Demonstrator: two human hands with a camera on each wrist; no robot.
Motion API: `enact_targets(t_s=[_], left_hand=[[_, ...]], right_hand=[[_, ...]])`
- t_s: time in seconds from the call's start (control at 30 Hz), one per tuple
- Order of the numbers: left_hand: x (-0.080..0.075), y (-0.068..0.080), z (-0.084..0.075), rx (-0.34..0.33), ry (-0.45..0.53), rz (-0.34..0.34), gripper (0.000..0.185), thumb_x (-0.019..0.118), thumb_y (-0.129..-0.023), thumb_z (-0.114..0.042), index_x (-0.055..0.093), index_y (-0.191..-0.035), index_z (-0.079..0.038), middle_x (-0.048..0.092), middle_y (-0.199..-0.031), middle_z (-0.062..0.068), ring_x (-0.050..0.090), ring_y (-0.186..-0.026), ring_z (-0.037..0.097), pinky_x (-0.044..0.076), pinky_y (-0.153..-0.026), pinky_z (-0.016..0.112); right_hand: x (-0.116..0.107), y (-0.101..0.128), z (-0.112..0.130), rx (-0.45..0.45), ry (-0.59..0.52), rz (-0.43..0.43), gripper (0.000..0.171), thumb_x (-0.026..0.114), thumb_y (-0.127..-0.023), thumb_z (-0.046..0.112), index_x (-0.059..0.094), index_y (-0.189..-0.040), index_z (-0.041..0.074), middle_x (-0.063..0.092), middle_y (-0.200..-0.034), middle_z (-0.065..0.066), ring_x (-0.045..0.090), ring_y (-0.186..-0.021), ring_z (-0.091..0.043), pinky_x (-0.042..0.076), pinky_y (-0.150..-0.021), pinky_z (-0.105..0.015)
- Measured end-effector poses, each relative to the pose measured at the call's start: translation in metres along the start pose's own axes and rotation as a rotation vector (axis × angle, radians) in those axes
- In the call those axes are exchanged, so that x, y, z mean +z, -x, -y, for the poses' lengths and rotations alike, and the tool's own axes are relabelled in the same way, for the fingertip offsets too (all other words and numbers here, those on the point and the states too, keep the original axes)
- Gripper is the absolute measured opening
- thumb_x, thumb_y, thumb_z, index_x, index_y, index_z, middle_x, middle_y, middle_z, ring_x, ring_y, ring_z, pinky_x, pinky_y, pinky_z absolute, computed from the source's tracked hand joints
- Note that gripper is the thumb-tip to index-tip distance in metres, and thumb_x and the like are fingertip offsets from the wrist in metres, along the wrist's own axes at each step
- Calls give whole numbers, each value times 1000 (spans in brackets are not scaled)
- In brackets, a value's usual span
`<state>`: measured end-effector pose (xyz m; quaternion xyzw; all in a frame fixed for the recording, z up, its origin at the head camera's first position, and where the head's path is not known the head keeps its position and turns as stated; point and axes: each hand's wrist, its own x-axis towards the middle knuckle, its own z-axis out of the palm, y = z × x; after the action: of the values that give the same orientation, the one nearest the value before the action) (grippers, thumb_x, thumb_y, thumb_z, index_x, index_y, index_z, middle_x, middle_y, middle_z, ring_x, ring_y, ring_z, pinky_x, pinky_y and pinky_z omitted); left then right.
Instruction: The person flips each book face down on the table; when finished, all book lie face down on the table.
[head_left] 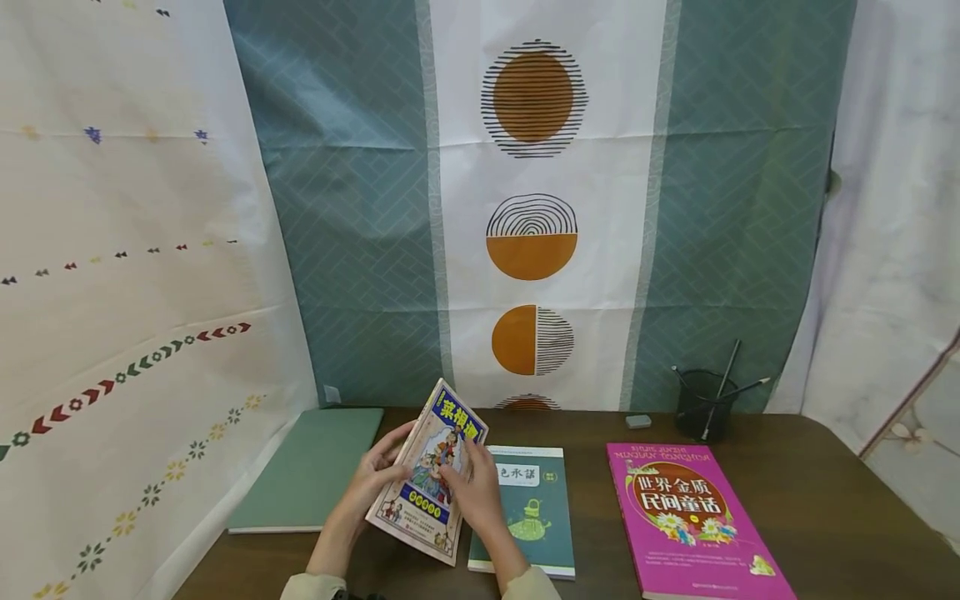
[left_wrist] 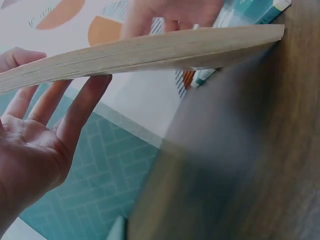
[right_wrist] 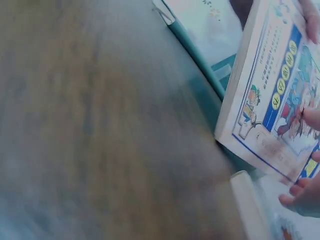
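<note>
A paperback book [head_left: 420, 500] with a blue title and cartoon figures on its cover is held up, tilted, above the table. My left hand [head_left: 372, 477] grips its left side, thumb on the cover and fingers underneath. On the right side my right hand [head_left: 483, 492] holds it with the thumb on the cover, the other fingers at the edge and behind. The left wrist view shows the paperback's page edge [left_wrist: 150, 54] from the side, closed. Behind and to the right of it, a teal book [head_left: 551, 533] lies flat, partly hidden by my right hand and wrist.
A pink book [head_left: 697, 533] lies at the right of the dark wooden table [head_left: 840, 517]. At the back stand a black mesh pen holder [head_left: 693, 417] with pencils and a small grey eraser [head_left: 638, 422]. A plain green book [head_left: 307, 475] lies at the left, near the curtain.
</note>
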<state>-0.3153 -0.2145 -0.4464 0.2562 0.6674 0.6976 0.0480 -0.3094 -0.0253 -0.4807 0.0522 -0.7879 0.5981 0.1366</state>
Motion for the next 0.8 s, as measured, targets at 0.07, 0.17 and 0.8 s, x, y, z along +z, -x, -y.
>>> enact_targets(t_s=[0.07,0.17,0.8], left_hand=[[3,0,-5,34,-18,1,65,52,-89,5,32,-150,-4,68,-123,-14,69,-100,13,59,-78,33],[6,-1,-12,83,-43,10,64,53,-87,6,33,-148,-1,68,-123,-13,69,-100,12,59,-76,33],[41,-4,-38,234,-295,3,65,56,-78,11,44,-142,2,48,-140,33,59,-113,-1,54,-85,28]], right_hand=[[0,0,4,-13,-25,17,67,67,-90,29,42,-145,-1,36,-148,-31,43,-130,-49,45,-101,-59],[-1,0,12,-20,-69,40,67,65,-91,30,41,-147,2,35,-149,-30,43,-131,-48,45,-101,-59],[-29,-1,63,-59,-369,172,83,66,-92,33,17,-157,18,18,-162,-19,26,-145,-46,39,-107,-60]])
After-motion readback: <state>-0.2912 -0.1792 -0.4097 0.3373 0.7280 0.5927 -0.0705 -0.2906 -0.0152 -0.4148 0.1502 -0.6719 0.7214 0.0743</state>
